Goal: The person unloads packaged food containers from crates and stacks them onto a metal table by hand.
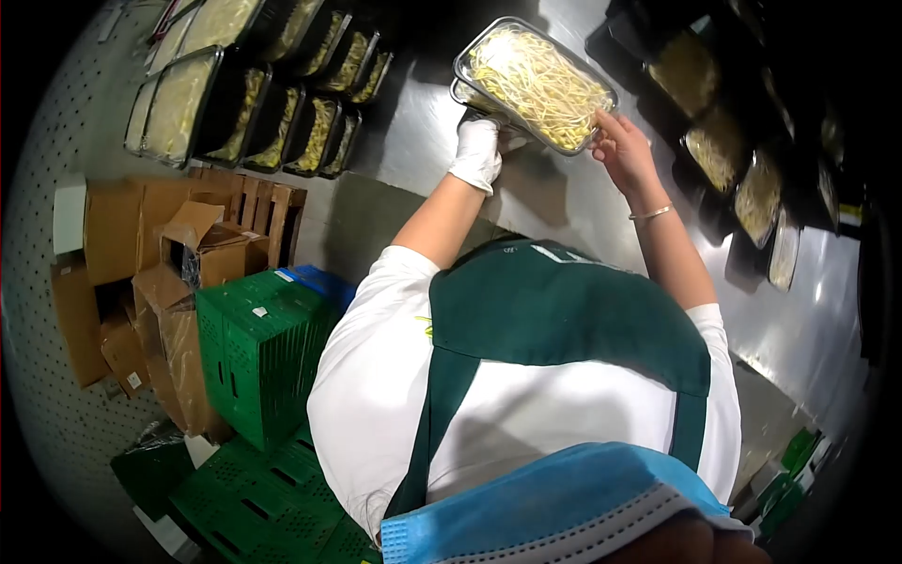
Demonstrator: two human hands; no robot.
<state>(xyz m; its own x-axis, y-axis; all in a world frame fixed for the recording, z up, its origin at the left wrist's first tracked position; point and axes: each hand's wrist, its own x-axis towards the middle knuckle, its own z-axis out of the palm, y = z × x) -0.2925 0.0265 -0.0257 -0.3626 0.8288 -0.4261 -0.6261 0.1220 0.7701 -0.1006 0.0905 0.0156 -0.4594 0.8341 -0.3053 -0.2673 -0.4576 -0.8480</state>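
Note:
A black tray of bean sprouts is held tilted above the metal table, with what looks like a second tray just under its left end. My left hand, in a white glove, is closed around the left underside; its fingertips are partly hidden by the trays. Bare, with a bracelet at the wrist, my right hand grips the tray's lower right corner between thumb and fingers.
Rows of packed sprout trays stand at the upper left. More trays lie on the right of the table. Green crates, cardboard boxes and a wooden pallet are on the left.

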